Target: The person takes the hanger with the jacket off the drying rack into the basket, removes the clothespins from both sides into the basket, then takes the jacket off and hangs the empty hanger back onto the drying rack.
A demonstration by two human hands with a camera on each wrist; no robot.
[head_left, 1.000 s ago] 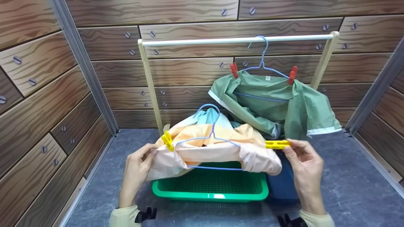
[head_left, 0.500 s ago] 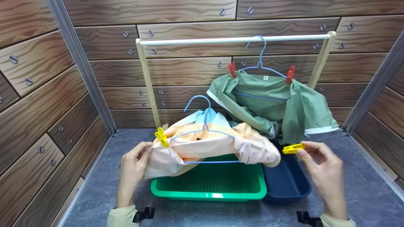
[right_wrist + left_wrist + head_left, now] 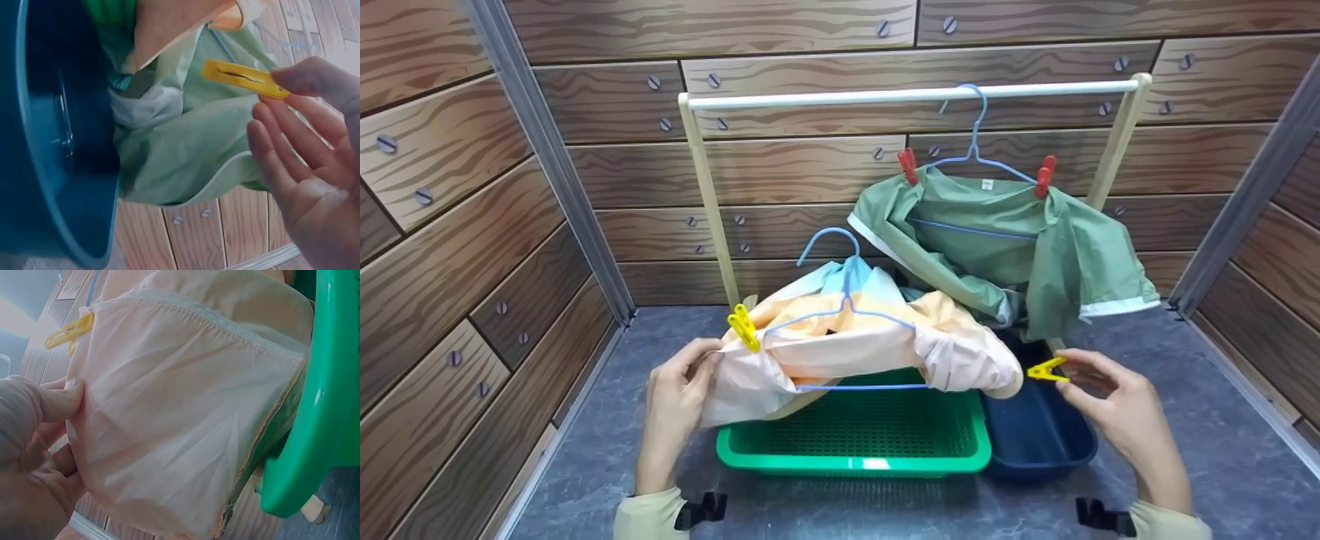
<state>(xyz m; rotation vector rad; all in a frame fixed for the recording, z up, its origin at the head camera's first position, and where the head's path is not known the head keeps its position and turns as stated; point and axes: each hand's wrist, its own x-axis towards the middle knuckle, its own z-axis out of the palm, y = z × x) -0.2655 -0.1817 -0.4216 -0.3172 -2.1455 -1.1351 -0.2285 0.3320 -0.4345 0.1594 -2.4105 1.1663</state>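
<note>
Yellow plastic clothespin [image 3: 1045, 370] pinched in your right hand [image 3: 1125, 412]
It sits just beside the peach-and-blue cloth garment [image 3: 847, 356]; your left hand [image 3: 671, 390] pinches the garment's opposite edge; the green plastic basket [image 3: 855, 466] lies below.

The left hand's grip [image 3: 673, 397] pinches the edge of a peach and blue shirt [image 3: 840, 356]. A blue hanger [image 3: 847, 298] is in the shirt, with a yellow clip [image 3: 743, 328] at the left. The right hand's grip [image 3: 1121, 405] pinches a second yellow clip [image 3: 1045, 369], just beside the shirt. Below are a green basket [image 3: 851, 463] and a dark blue bin [image 3: 1042, 469]. Behind, a green shirt [image 3: 1057, 270] hangs under a white bar [image 3: 825, 98].
</note>
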